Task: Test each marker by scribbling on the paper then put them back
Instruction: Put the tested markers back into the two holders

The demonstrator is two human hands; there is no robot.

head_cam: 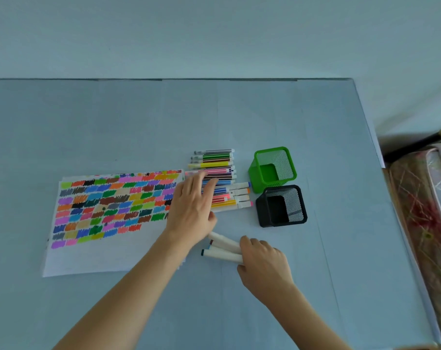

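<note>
Head view: your left hand (191,210) is reaching over row of thin markers (214,170) beside scribbled paper (108,210), grip spread, fingers straight, touching marker barrels, pinching nothing. Your right hand (262,261) is curling around bundle of thick white markers (224,247) lying on desk (239,117), near you. Green mesh cup (273,168) and black mesh cup (281,205) are standing empty just right of rows. Advice: be lifting bundle level, keeping caps aligned, lowering it upright into one cup; left fingers steadying row so nothing rolls.
</note>
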